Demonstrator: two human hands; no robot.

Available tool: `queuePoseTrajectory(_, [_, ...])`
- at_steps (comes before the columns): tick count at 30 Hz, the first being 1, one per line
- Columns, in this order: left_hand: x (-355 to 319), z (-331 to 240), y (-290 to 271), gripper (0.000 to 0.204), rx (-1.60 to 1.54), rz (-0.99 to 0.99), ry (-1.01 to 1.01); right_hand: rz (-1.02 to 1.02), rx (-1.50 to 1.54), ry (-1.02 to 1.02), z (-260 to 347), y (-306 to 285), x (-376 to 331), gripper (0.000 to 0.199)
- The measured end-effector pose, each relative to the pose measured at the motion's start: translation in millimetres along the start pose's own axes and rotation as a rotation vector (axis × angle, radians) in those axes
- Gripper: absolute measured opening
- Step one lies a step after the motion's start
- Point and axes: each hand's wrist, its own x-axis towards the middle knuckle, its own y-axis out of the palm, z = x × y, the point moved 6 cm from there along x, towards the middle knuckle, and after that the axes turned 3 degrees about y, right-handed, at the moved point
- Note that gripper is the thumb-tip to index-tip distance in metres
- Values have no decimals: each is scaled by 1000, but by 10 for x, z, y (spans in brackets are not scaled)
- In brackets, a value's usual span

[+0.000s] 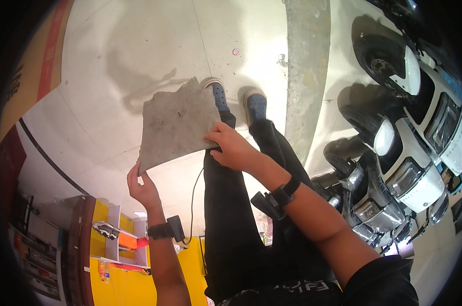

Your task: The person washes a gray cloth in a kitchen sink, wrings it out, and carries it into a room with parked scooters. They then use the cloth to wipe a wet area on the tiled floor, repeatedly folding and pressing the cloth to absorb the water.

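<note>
A flat grey sheet [177, 122] with a ragged far edge and a few dark smudges hangs out in front of me, above the floor; its material is hard to make out. At its near left corner, my left hand [143, 189] pinches it with the thumb on one side and fingers on the other. My right hand [230, 145] is closed on its near right edge. A black strap with a small dark box sits on each wrist. The sheet partly covers one of my blue clogs [220, 96].
Several white and black scooters [417, 183] stand in a row at the right. A large cardboard box [34, 61] is at the far left. Nearer on the left is a yellow surface [124, 285] with white compartments [113, 229]. A thin cable [194, 209] hangs beside my leg.
</note>
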Motion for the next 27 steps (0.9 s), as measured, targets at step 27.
queuePoseTrajectory(27, [62,-1273,-7,29,-31,177,334,-145,-212,-437,36,-1417,-249,11])
